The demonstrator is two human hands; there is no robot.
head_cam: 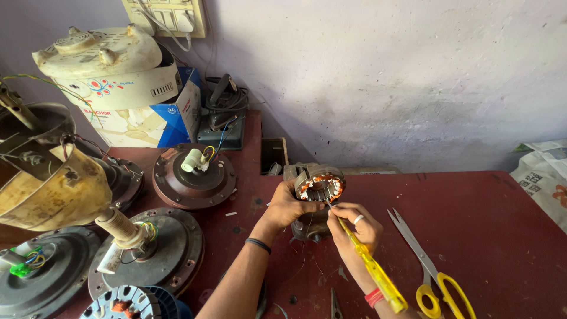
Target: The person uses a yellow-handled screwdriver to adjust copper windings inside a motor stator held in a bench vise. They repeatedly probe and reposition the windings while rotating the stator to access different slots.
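My left hand [287, 205] grips a small motor stator [319, 186] with copper windings, held tilted above the red table [484, 236]. My right hand [354, 227] holds a yellow-handled screwdriver [373, 267], its tip touching the stator's lower edge. A ring shows on a right finger, a black band on my left wrist.
Yellow-handled scissors [434, 274] lie to the right of my hands. Several brown ceiling fan motors [194, 176] sit at left, with a cream fan housing [53, 189]. A box [153, 115] and a cream fan cover stand at the back left under a wall switchboard [168, 15].
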